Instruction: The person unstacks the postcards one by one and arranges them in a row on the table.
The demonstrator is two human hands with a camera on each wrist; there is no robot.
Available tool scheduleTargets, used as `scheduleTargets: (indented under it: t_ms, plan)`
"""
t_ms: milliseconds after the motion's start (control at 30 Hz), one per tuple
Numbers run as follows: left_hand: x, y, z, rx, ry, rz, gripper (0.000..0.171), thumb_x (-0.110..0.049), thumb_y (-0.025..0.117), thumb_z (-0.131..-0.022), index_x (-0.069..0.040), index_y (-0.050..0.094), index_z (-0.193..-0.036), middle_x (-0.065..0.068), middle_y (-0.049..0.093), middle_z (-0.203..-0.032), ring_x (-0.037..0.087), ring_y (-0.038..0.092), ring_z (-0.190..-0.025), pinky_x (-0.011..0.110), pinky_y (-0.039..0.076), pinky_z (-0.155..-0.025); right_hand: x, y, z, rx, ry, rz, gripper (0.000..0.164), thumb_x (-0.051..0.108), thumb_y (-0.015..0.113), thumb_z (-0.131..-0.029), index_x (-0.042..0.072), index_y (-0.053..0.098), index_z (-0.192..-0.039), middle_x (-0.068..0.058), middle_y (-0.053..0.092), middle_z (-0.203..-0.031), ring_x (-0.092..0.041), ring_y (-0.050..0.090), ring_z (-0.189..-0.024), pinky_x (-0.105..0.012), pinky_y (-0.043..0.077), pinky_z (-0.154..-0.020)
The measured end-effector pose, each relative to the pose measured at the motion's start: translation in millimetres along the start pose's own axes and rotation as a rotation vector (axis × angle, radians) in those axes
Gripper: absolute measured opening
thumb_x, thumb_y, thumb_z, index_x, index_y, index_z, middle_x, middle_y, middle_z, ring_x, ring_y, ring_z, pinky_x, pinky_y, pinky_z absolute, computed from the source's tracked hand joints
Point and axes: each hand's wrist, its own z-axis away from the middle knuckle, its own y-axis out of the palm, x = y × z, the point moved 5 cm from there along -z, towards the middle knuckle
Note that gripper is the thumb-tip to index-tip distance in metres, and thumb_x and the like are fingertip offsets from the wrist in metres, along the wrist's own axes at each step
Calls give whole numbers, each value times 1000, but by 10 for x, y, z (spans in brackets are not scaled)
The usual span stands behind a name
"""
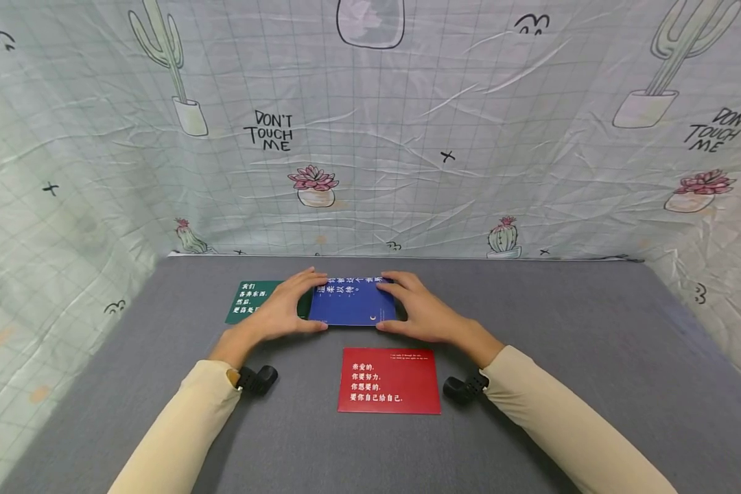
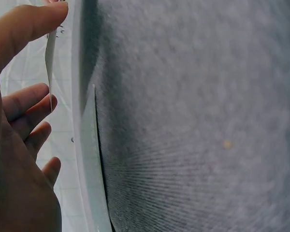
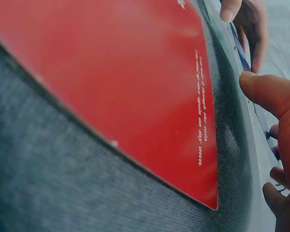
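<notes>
Between my two hands, a blue card (image 1: 352, 305) with white characters and a small moon mark is held by its left and right ends. My left hand (image 1: 284, 305) grips its left end, thumb at the near edge and fingers at the far edge. My right hand (image 1: 429, 312) grips the right end the same way. In the left wrist view the card (image 2: 49, 63) shows edge-on between thumb and fingers, raised off the table. A green card (image 1: 250, 302) with white characters lies behind the left hand, partly hidden by it and by the blue card.
A red card (image 1: 389, 381) with white characters lies flat on the grey table (image 1: 296, 439), nearer to me than the blue card. Behind the table hangs a pale cloth (image 1: 383, 137) printed with cacti and words. Each wrist wears a black camera (image 1: 258, 379).
</notes>
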Motion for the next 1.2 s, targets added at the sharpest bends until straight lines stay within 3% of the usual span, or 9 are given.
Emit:
scheduleTargets:
  t_ms: [733,1200]
  plan:
    - [129,15,-111,76,-64,-66,86,-41,77,-72,-5,43,-143,16,36,-149,33,16,-143,58,11,-111,-101,70,-137,44,29,19,73,46,69,-84,8,46,-142,-9,31,-150,-24,24,-137,-46,33,-107]
    - [130,21,-102,91,-53,-74,83,-39,76,-75,-4,43,-142,16,38,-148,33,17,-142,54,10,-113,-127,107,-164,71,11,26,72,46,66,-86,8,44,-143,-10,31,-150,-24,22,-138,-45,30,-109]
